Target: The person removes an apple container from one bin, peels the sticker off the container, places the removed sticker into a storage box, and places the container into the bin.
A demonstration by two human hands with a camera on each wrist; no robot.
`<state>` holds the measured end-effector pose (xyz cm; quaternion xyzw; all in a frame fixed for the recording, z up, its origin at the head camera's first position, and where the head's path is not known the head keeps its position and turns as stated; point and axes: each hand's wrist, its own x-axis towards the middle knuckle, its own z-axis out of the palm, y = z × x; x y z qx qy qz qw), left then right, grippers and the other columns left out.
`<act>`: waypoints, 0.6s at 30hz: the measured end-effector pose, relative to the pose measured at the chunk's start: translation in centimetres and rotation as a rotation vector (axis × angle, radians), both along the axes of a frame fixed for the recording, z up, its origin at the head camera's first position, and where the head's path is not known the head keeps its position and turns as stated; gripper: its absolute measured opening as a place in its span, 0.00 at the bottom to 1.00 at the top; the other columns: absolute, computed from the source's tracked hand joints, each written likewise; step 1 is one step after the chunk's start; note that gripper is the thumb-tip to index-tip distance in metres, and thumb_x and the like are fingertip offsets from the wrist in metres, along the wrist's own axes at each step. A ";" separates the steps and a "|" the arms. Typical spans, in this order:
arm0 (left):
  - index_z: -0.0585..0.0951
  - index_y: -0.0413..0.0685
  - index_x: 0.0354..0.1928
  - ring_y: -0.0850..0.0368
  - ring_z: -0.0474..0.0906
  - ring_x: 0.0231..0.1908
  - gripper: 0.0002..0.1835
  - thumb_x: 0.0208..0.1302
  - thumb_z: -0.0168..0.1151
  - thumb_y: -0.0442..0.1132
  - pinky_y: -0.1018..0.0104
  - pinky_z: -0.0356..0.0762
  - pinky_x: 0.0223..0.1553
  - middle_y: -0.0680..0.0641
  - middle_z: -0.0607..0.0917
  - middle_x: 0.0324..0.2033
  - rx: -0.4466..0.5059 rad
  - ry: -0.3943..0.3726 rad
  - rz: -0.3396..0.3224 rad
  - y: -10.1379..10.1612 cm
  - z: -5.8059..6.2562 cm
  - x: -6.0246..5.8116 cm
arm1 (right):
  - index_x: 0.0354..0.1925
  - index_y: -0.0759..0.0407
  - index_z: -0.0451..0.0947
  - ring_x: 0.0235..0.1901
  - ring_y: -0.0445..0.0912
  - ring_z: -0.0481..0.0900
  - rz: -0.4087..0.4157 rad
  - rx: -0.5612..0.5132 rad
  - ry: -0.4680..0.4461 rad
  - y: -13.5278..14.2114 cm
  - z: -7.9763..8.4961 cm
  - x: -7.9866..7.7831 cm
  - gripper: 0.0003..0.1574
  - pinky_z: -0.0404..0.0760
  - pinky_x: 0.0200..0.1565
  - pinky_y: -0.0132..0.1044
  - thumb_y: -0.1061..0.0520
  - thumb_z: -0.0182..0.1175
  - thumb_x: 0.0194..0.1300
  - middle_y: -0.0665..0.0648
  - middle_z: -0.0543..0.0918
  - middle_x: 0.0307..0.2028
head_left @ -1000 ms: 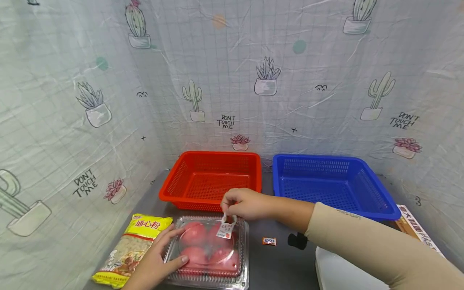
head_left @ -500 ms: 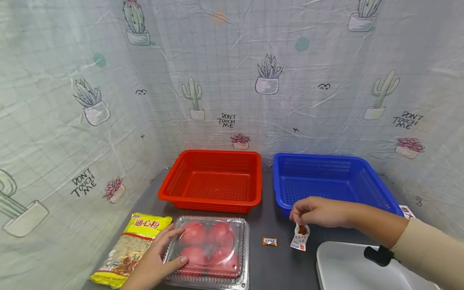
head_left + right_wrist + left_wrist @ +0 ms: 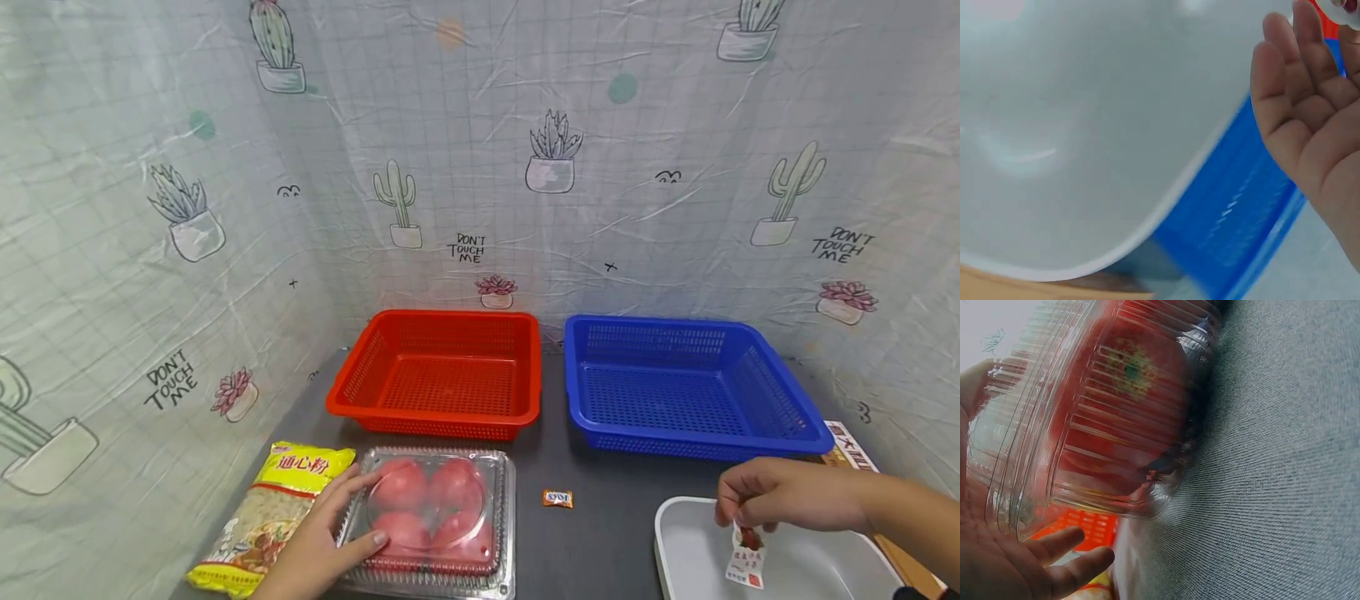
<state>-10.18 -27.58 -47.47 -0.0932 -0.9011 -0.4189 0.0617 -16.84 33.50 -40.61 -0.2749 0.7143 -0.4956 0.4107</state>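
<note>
My left hand rests at the left side of a clear plastic clamshell box of red tomatoes. Its thumb and index finger touch the lid; in the left wrist view the lower fingers stretch out straight beside the box rim. With thumb and fingertips my right hand pinches a small white label bearing a red picture and printed characters. The label hangs over the white bin. Only a sliver of the label shows at the top corner of the right wrist view.
A yellow pasta bag lies left of the box. Behind stand a red basket and a blue basket. A small orange-and-white wrapped sweet lies on the grey table. A printed carton sits at the right.
My right hand has carried the label from above the tomato box rightward to over the white bin. The left hand has stayed on the box.
</note>
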 end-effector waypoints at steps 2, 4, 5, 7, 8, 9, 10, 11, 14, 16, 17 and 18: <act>0.78 0.60 0.72 0.26 0.63 0.74 0.37 0.61 0.79 0.51 0.18 0.64 0.63 0.34 0.67 0.78 0.000 -0.009 -0.001 -0.1 0.1 -0.1 | 0.44 0.78 0.73 0.41 0.45 0.85 -0.012 -0.004 -0.045 0.9 -0.7 0.5 0.10 0.73 0.37 0.34 0.69 0.47 0.78 0.59 0.86 0.45; 0.78 0.60 0.73 0.26 0.62 0.75 0.37 0.61 0.79 0.51 0.18 0.63 0.63 0.34 0.66 0.78 0.001 -0.020 -0.003 -0.2 0.2 -0.2 | 0.44 0.79 0.72 0.41 0.44 0.84 -0.025 0.006 -0.076 1.4 -1.5 1.0 0.11 0.71 0.36 0.33 0.69 0.47 0.77 0.58 0.87 0.43; 0.78 0.60 0.73 0.26 0.62 0.75 0.37 0.61 0.79 0.51 0.18 0.63 0.63 0.34 0.65 0.78 0.003 -0.024 -0.004 -0.2 0.2 -0.2 | 0.45 0.80 0.72 0.41 0.43 0.84 -0.028 0.008 -0.083 1.6 -1.9 1.2 0.11 0.71 0.35 0.32 0.69 0.47 0.77 0.58 0.87 0.41; 0.78 0.60 0.72 0.27 0.61 0.75 0.36 0.62 0.79 0.50 0.18 0.62 0.64 0.34 0.65 0.79 0.006 -0.031 -0.004 -0.3 0.2 -0.2 | 0.44 0.79 0.73 0.40 0.40 0.83 -0.024 0.011 -0.079 1.7 -2.8 1.6 0.10 0.68 0.33 0.32 0.69 0.48 0.76 0.61 0.88 0.38; 0.78 0.60 0.72 0.27 0.61 0.75 0.36 0.62 0.79 0.50 0.18 0.62 0.64 0.34 0.65 0.79 0.008 -0.031 -0.004 -0.3 0.2 -0.2 | 0.44 0.79 0.73 0.40 0.39 0.82 -0.023 0.011 -0.077 1.7 -3.2 1.7 0.10 0.67 0.32 0.31 0.69 0.49 0.75 0.63 0.88 0.37; 0.78 0.60 0.72 0.27 0.61 0.75 0.36 0.62 0.79 0.50 0.18 0.62 0.64 0.34 0.65 0.79 0.010 -0.028 -0.006 -0.3 0.2 -0.2 | 0.43 0.78 0.74 0.39 0.39 0.82 -0.022 0.009 -0.068 1.6 -3.6 1.8 0.09 0.66 0.31 0.31 0.69 0.50 0.75 0.64 0.88 0.36; 0.78 0.59 0.72 0.27 0.62 0.75 0.36 0.62 0.79 0.49 0.18 0.62 0.64 0.34 0.65 0.79 0.012 -0.020 -0.010 -0.3 0.2 -0.2 | 0.43 0.77 0.75 0.38 0.38 0.81 -0.022 0.008 -0.057 1.6 -4.0 1.9 0.09 0.65 0.30 0.30 0.69 0.50 0.74 0.65 0.88 0.36; 0.78 0.58 0.72 0.26 0.62 0.75 0.36 0.62 0.79 0.49 0.18 0.63 0.64 0.34 0.65 0.78 0.014 -0.010 -0.013 -0.3 0.2 -0.1 | 0.42 0.76 0.76 0.37 0.37 0.81 -0.024 0.010 -0.050 1.6 -4.4 2.0 0.08 0.64 0.29 0.30 0.69 0.51 0.73 0.65 0.88 0.36; 0.78 0.55 0.72 0.26 0.62 0.74 0.36 0.61 0.79 0.48 0.18 0.63 0.63 0.33 0.66 0.78 0.020 0.021 -0.027 -0.2 0.1 0.2 | 0.40 0.71 0.79 0.33 0.34 0.77 -0.042 0.019 -0.015 1.5 -5.4 2.2 0.07 0.62 0.27 0.28 0.70 0.53 0.71 0.57 0.88 0.33; 0.78 0.55 0.72 0.26 0.62 0.74 0.36 0.61 0.79 0.47 0.18 0.63 0.63 0.33 0.66 0.78 0.029 0.029 -0.035 -0.1 0.0 0.3 | 0.40 0.69 0.81 0.30 0.34 0.74 -0.066 0.035 -0.004 1.5 -6.0 2.3 0.07 0.60 0.26 0.28 0.70 0.54 0.70 0.50 0.85 0.32; 0.78 0.55 0.72 0.26 0.62 0.74 0.36 0.61 0.79 0.46 0.18 0.63 0.63 0.33 0.66 0.78 0.035 0.027 -0.037 -0.1 0.0 0.3 | 0.40 0.68 0.81 0.30 0.33 0.73 -0.075 0.039 0.004 1.5 -6.2 2.3 0.07 0.59 0.25 0.27 0.69 0.55 0.71 0.48 0.84 0.32; 0.78 0.56 0.72 0.26 0.61 0.75 0.36 0.62 0.79 0.46 0.19 0.63 0.64 0.34 0.66 0.78 0.044 0.019 -0.040 -0.1 0.0 0.3 | 0.40 0.67 0.81 0.29 0.33 0.72 -0.083 0.045 0.004 1.6 -6.4 2.4 0.07 0.59 0.25 0.27 0.69 0.56 0.71 0.47 0.83 0.32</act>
